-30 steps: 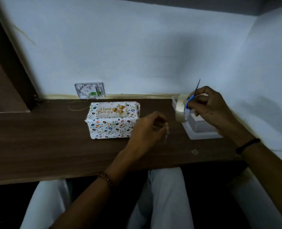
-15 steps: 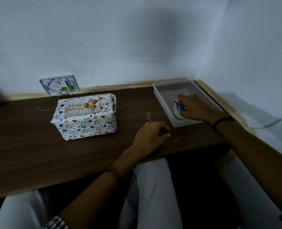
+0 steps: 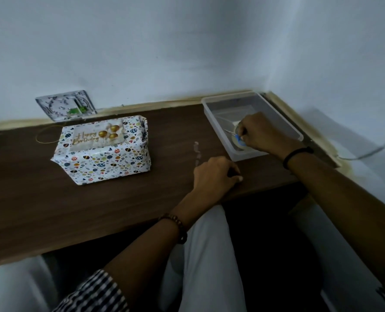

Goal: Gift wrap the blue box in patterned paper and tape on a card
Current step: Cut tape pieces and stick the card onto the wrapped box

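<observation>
- Two hands work over a dark brown wooden desk (image 3: 40, 199), both well apart from the gift.
- Rectangular box (image 3: 105, 163), fully wrapped in white paper printed with small multicoloured shapes: stands on the left half of the desk, near the wall.
- White "Happy Birthday" card (image 3: 92, 138) with gold balloons: lies flat on the box's top face.
- Left hand (image 3: 216, 174): near the desk's front edge, fingers curled tight. A pale strip of clear tape (image 3: 196, 152) stands up from its far side. The point of grip is hidden.
- Right hand (image 3: 265, 134): inside a clear rectangular plastic tray (image 3: 229, 96) at the desk's far right corner. Its fingers are curled round small blue-handled scissors (image 3: 240, 138), just above a pale tape roll (image 3: 234, 143) lying in the tray.
- Wall socket plate (image 3: 65, 104): behind the box.
- Gold thread loop (image 3: 43, 137): on the desk, just left of the box.
</observation>
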A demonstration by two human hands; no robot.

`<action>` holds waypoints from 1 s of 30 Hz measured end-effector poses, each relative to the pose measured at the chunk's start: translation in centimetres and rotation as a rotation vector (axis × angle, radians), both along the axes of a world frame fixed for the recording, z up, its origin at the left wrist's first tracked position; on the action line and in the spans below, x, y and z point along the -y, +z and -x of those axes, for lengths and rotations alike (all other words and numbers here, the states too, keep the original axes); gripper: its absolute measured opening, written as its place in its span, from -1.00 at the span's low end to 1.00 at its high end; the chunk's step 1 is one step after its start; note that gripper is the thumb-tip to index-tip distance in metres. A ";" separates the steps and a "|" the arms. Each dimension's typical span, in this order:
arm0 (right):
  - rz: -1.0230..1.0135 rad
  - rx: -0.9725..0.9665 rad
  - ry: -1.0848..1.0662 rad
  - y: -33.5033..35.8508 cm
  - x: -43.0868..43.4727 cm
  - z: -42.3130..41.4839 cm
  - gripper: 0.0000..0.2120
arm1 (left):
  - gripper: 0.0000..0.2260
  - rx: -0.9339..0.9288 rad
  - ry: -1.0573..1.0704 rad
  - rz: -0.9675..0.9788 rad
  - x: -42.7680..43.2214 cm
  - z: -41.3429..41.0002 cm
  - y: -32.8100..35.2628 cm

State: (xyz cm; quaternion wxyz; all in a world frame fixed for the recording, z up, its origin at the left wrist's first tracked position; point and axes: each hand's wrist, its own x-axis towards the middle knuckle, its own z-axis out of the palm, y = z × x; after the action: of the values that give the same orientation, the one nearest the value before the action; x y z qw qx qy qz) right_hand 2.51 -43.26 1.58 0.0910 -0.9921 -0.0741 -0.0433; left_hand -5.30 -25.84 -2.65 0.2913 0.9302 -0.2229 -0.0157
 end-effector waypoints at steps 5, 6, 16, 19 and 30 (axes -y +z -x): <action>-0.055 0.101 0.058 0.6 -0.5 1.1 -0.97 | -0.88 -0.032 -0.015 0.027 0.4 -0.1 -0.1; -0.070 0.110 0.060 0.8 -0.6 1.3 -0.98 | -0.87 -0.037 -0.030 0.019 0.5 -0.1 -0.1; -0.276 0.049 0.071 3.8 -3.3 4.2 -0.93 | -0.91 -0.309 -0.027 0.369 -1.3 1.1 1.1; -0.490 -0.065 0.025 5.0 -4.6 4.6 -0.83 | -0.90 -0.423 0.071 0.680 -4.0 1.3 3.4; -0.924 -0.330 0.208 7.4 -13.5 5.9 -0.60 | -0.89 -0.170 0.271 0.893 -14.2 0.9 8.6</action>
State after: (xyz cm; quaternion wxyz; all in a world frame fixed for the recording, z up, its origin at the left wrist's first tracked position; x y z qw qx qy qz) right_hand -3.37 -29.79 9.03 0.5354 -0.8290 -0.1303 0.0951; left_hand -6.20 -11.69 5.94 0.6792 0.7302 -0.0600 0.0438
